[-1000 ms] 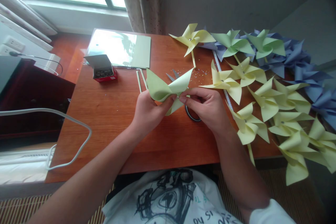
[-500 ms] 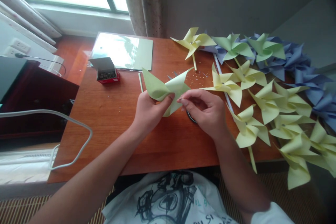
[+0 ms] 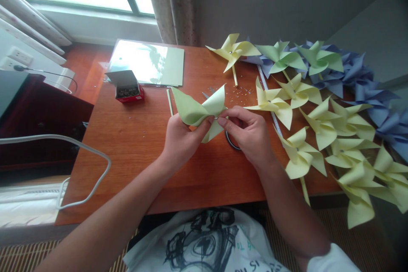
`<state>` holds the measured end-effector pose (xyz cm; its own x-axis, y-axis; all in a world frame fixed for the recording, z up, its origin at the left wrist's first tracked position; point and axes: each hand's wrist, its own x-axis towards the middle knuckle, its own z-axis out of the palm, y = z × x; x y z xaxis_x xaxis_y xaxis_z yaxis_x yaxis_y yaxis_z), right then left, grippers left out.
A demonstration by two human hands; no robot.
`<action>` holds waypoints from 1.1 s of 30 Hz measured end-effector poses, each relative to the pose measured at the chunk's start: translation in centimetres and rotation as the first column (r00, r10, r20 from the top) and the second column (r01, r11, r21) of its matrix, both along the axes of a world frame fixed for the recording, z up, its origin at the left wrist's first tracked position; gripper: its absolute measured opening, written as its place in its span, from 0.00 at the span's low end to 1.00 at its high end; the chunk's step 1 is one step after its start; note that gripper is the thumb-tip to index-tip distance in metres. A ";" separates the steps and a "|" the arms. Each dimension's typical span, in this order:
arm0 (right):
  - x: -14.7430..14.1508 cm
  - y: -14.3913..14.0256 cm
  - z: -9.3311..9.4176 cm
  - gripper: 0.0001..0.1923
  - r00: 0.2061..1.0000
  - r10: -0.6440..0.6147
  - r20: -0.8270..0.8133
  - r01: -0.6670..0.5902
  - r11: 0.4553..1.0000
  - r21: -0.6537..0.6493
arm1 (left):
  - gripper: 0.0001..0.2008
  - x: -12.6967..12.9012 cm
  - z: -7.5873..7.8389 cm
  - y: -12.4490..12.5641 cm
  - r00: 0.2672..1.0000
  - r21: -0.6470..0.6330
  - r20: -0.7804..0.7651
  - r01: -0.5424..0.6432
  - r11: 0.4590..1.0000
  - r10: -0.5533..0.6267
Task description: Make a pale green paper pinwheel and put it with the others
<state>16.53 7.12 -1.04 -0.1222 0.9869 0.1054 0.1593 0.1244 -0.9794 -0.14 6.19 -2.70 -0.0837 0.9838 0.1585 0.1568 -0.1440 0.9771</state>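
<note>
Above the middle of the wooden table [image 3: 134,136] I hold a pale green paper pinwheel [image 3: 197,108] that is partly folded. My left hand [image 3: 181,138] pinches its centre from the left, thumb on the folded flaps. From the right, my right hand [image 3: 248,134] meets it, fingertips pressed at the pinwheel's centre; a small pin may be between them, too small to tell. Under my right hand lies a dark tape ring [image 3: 231,141], mostly hidden.
Several finished yellow, green and blue pinwheels [image 3: 321,123] cover the table's right side. A small red box of pins [image 3: 127,89], a stack of green paper [image 3: 149,61], thin sticks [image 3: 170,102], scissors and scattered bits lie further back. A white cable [image 3: 79,148] loops at the left.
The pinwheel has tilted slightly and its upper right flap is curled further in. My right fingertips have closed back onto its centre.
</note>
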 end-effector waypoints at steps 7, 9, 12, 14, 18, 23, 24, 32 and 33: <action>0.0 0.1 0.0 0.03 0.999 0.007 -0.034 -0.010 0.998 -0.064 | 0.11 0.0 0.4 -0.2 1.000 0.001 -0.022 -0.003 1.000 0.003; 0.1 0.1 0.0 0.03 0.999 0.004 -0.038 -0.007 0.997 -0.074 | 0.11 0.0 0.3 -0.2 1.000 0.002 -0.031 0.003 1.000 -0.003; 0.1 0.0 -0.1 0.04 0.999 -0.005 -0.042 0.001 0.997 -0.083 | 0.09 0.0 0.2 -0.1 0.998 0.017 -0.060 0.021 1.000 -0.020; 0.2 0.0 -0.2 0.04 0.999 -0.020 -0.026 0.017 0.996 -0.088 | 0.08 -0.1 0.1 -0.1 0.996 0.039 -0.089 0.033 0.999 -0.029; 0.2 0.1 -0.1 0.04 0.999 -0.053 0.002 0.053 0.996 -0.073 | 0.08 -0.1 0.0 -0.1 0.991 0.057 -0.128 0.034 0.998 -0.026; 0.1 0.2 0.1 0.03 0.998 -0.065 0.008 0.065 0.997 -0.046 | 0.08 0.0 0.2 0.0 0.993 0.057 -0.114 0.039 0.998 -0.032; 0.1 0.2 0.1 0.03 0.998 -0.067 0.016 0.068 0.997 -0.043 | 0.08 0.0 0.2 0.0 0.993 0.052 -0.109 0.039 0.998 -0.033; 0.1 -0.1 -0.1 0.01 0.979 -0.087 0.186 0.059 0.987 0.152 | 0.10 0.0 0.1 -0.1 0.994 0.074 -0.110 0.007 0.997 0.002; 0.0 -0.2 -0.2 0.02 0.969 -0.100 0.225 0.052 0.976 0.210 | 0.10 0.0 0.1 -0.1 0.990 0.092 -0.143 -0.003 0.996 0.016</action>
<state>16.55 6.94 -1.20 -0.0925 0.9555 0.2803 0.3967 0.2935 -0.8697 -0.13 6.12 -2.59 -0.0629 0.9640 0.2583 0.2963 -0.2291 0.9272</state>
